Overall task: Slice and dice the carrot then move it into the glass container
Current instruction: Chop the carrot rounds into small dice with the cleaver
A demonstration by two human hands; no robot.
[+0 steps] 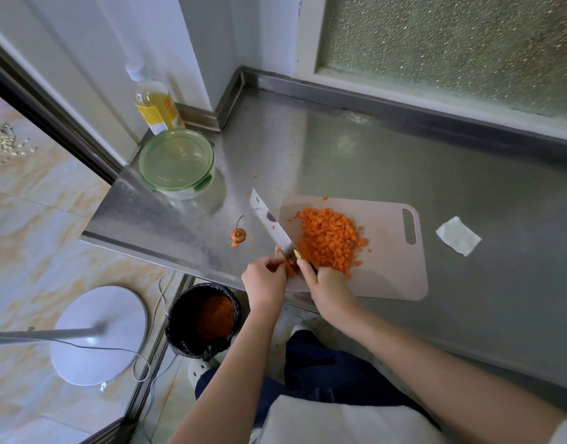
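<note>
Carrot dice (330,241), bright orange and small, lie heaped on the left half of my pale pink plastic cutting board (387,277), with a few strays round the heap. My right hand (328,285) is wrapped tight round the dark handle of the broad steel cleaver (271,224), and the blade slants away to the left over the board's near left corner. My left hand (264,277) has its fingers curled down, pinching a small uncut carrot piece (288,267) right against the blade. Off the board, on the stainless steel counter (403,155), the cut-off carrot top (238,233) with its thin stalk sits just left of the blade. Beyond it the round glass container (176,161) stands near the counter's left edge, green clip lid on. A bottle of yellow oil (155,104) stands behind it in the corner. A folded white paper towel (458,235) lies right of the board. Down on the floor, a black-lined bin (205,318) holds orange scraps.
</note>
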